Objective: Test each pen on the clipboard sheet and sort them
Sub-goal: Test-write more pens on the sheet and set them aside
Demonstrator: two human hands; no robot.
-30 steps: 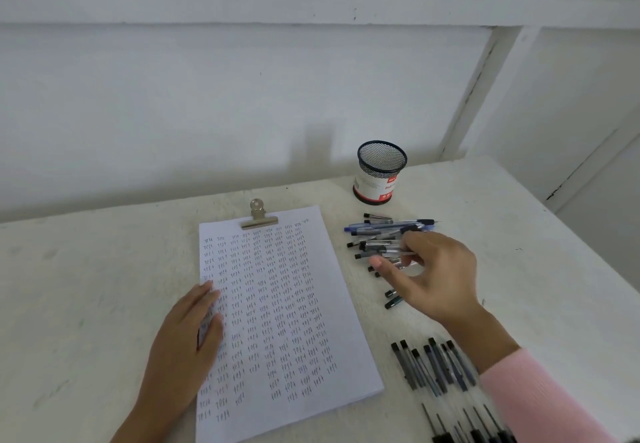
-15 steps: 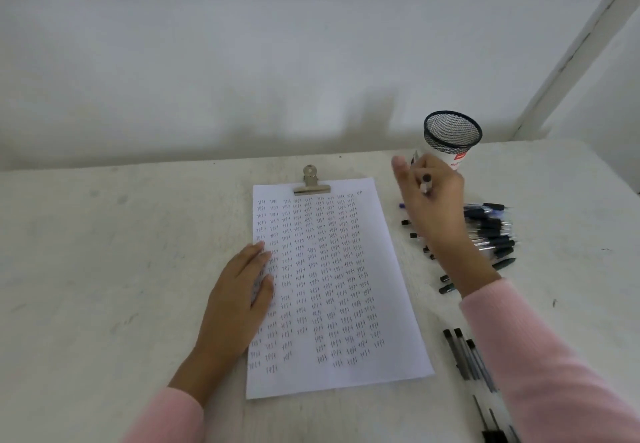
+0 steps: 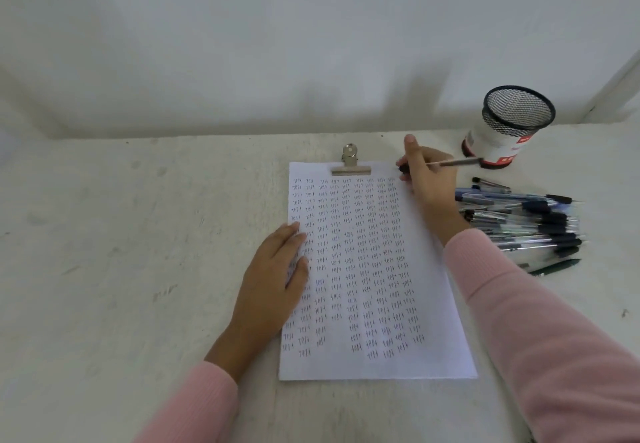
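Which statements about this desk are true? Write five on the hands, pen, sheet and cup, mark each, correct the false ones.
1. The right hand holds a pen by the sheet's top right corner. True.
2. The left hand hovers clear of the sheet. False: it rests flat on its left edge.
3. The mesh cup stands upright beyond the pen pile. True.
4. The sheet is blank. False: small marks cover most of it.
5. The clip sits at the sheet's bottom edge. False: top edge.

scuffed off-white table [image 3: 104, 269], plain white wall [image 3: 207, 44] behind, white post [image 3: 620, 89] far right
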